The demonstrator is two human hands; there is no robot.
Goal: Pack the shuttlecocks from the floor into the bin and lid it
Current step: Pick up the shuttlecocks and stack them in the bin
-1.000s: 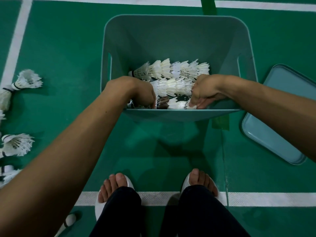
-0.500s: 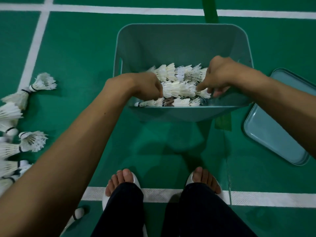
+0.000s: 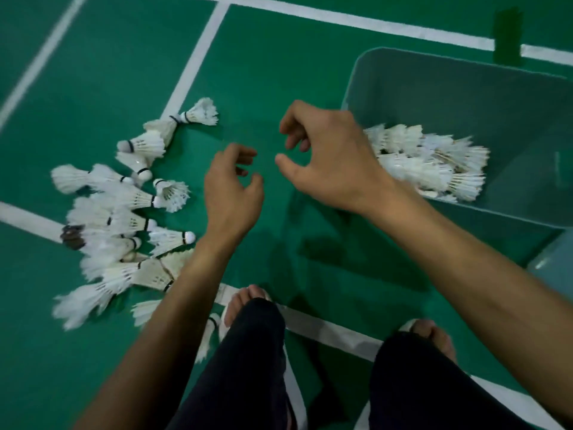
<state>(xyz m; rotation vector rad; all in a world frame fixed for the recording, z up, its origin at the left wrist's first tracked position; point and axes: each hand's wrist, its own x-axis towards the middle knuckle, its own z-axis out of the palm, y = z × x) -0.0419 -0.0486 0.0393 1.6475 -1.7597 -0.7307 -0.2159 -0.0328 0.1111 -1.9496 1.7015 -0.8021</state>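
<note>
A pile of white feather shuttlecocks (image 3: 124, 218) lies on the green court floor at the left. A grey-green plastic bin (image 3: 465, 97) stands at the right with several shuttlecocks (image 3: 434, 162) stacked in rows inside it. My left hand (image 3: 232, 190) hovers over bare floor just right of the pile, fingers curled and apart, holding nothing. My right hand (image 3: 331, 156) hangs beside it, left of the bin's near corner, fingers spread and empty. A corner of the bin's lid (image 3: 555, 268) shows at the right edge.
White court lines (image 3: 198, 57) cross the floor. My two feet in white slippers (image 3: 248, 302) and dark trouser legs fill the bottom middle. A dark green tape strip (image 3: 508, 35) lies behind the bin.
Both hands have come out of the bin and swung left, now empty over the floor. The view has turned left, bringing the floor pile to the middle.
</note>
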